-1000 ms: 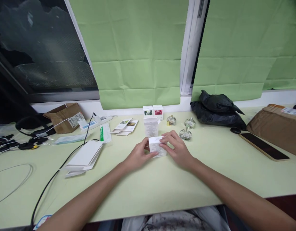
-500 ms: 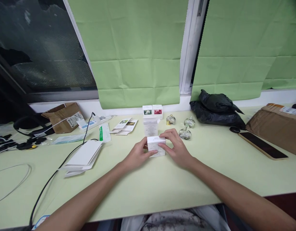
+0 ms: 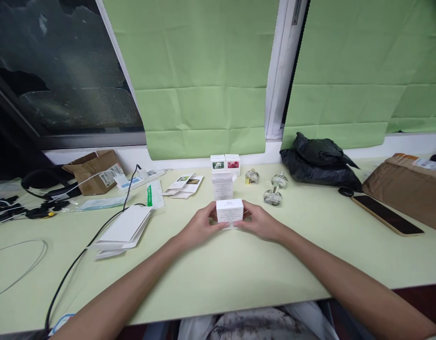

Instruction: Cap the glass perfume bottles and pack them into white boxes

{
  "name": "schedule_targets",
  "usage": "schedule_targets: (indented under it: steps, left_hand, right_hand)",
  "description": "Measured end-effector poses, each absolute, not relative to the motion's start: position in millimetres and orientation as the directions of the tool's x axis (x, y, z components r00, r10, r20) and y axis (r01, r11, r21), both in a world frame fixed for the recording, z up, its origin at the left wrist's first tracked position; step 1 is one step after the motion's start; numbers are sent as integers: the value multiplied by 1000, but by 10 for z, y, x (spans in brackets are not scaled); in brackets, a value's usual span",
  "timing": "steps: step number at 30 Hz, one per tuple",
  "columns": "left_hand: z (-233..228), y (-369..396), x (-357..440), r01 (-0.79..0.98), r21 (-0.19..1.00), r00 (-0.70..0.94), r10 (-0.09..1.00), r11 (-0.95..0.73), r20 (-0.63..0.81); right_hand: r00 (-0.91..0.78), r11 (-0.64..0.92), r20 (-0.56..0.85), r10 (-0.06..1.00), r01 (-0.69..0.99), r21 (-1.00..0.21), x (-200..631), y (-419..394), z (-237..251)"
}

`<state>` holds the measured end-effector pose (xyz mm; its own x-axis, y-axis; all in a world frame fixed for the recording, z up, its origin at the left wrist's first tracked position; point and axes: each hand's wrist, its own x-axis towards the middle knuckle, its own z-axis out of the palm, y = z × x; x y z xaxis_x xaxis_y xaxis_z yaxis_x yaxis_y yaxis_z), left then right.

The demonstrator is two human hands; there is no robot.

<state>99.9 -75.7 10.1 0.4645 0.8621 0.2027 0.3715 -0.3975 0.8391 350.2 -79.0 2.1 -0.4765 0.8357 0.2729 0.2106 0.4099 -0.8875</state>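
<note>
1. Small white cardboard carton [image 3: 230, 211] held at centre frame, just above or resting on the pale green tabletop [image 3: 239, 269]; contact with the surface not discernible.
2. Left hand [image 3: 200, 225] curled against the carton's left face, thumb and fingertips pressed on it; right hand [image 3: 261, 222] mirrored on the right face. Both sets of fingers partly closed, gripping only this carton.
3. Carton seen closed, with top flap down and flat, edges square; folding and closing judged essentially complete. Contents not visible.
4. Carton appearance: matte white, roughly cubic, fine grey print on the top face and front panel, too small to read.
5. Work judged done elsewhere: two closed white cartons with flower pictures [image 3: 225, 164] stood side by side at upper centre against the sill.
6. Work judged left: a taller white printed carton with raised top flap [image 3: 222, 186] just behind the held one; three clear glass bottles [image 3: 273, 196] unboxed right of centre; a stack of flat white card blanks [image 3: 124, 231] left of centre.
7. Elsewhere: black plastic bag [image 3: 320, 163] at upper right, dark smartphone [image 3: 387, 215] at right, brown parcel [image 3: 92, 172] at left.
</note>
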Motion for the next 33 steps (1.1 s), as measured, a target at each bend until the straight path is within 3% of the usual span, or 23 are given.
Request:
schedule_targets:
  steps: [7,14,24,33]
  left_hand:
    - [90,-737,975,441,784,462,859,-436,218]
    - [155,-639,823,522,702,438,858,-485,268]
    - [248,-162,114,712,621,172,939,-328,299]
    - [165,-141,93,703,641,181,948,-310,260]
  right_hand:
    - [-472,406,274,838,203,-891,3485,-780,-31]
    - [-419,420,274,866,311,-852,3526,-727,-115]
    - [-407,400,254,877,329,-855,3560,-664,-194]
    - [-428,418,260,866,333,-845,3572,-652,-186]
